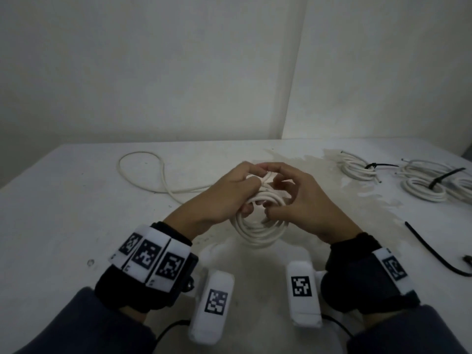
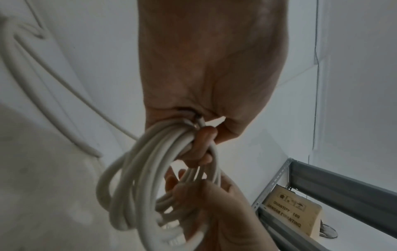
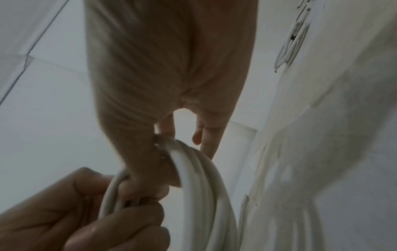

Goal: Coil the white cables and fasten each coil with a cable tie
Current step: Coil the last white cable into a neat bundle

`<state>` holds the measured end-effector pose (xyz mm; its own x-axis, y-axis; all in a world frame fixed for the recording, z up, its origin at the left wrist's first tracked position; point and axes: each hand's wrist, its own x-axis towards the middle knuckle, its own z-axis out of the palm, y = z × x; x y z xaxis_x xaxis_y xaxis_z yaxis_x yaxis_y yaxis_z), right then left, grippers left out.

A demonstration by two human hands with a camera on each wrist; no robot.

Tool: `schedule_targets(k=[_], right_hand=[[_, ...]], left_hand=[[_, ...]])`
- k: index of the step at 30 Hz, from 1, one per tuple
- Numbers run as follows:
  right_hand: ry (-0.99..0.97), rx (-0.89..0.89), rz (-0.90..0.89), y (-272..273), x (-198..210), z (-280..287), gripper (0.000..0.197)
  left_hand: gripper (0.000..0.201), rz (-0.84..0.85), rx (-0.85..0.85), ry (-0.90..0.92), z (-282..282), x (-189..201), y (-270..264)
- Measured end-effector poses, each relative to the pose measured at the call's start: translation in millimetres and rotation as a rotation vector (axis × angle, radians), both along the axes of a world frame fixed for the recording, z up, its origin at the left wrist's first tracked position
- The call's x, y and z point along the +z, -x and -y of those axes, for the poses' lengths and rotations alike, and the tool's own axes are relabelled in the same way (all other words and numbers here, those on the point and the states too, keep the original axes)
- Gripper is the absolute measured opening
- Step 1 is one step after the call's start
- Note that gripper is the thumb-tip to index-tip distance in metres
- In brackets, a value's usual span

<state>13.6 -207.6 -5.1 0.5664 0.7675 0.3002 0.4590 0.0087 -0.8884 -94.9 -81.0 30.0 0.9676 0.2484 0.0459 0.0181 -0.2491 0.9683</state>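
Left hand (image 1: 217, 198) and right hand (image 1: 304, 200) grip one white cable coil (image 1: 258, 226) above a stained white table (image 1: 76, 213) by bare walls (image 1: 153, 60).

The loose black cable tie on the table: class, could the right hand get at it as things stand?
Probably not yet: the path to the loose black cable tie looks unobstructed, but the right hand grips the white cable coil.
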Motion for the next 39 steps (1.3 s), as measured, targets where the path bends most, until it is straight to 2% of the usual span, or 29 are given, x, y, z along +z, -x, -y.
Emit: schedule_targets(k=[4,7,10,13,17,21,25,29,31,35,39], right_hand=[[0.022,-0.270,0.270,-4,-5,-1,0.040],[-0.089,-0.310,0.303,0,-2,-1,0.026],[-0.186,-0.260,0.150,8,2,-4,0.021],[-0.211,-0.152,-0.026,10,2,-7,0.030],[-0.261,-0.041,-0.267,20,2,-17,0.017],[-0.257,-0.035,-0.294,20,3,-16,0.025],[-0.274,-0.005,-0.332,19,6,-12,0.014],[-0.328,0.114,-0.594,20,7,-11,0.034],[-0.287,0.130,-0.656,21,11,-11,0.045],[-0.154,0.032,-0.554,18,9,-12,0.057],[-0.121,-0.135,-0.330,18,4,-13,0.041]], left_hand=[[0.021,-0.009,0.052,-0.005,-2,-5,-2],[0.021,0.023,0.067,0.095,-1,-6,-5],[0.024,0.111,0.093,0.160,1,-3,-5],[0.023,0.204,0.146,0.210,2,0,-4],[0.022,0.283,0.250,0.343,-1,-1,-6],[0.018,0.267,0.283,0.418,-3,-7,-8],[0.015,0.266,0.239,0.537,5,-9,-10],[0.015,0.263,0.236,0.631,2,-13,-12],[0.013,0.239,0.222,0.705,0,-16,-12],[0.020,0.200,0.197,0.660,4,-25,-13],[0.022,0.191,0.158,0.629,4,-30,-16]])
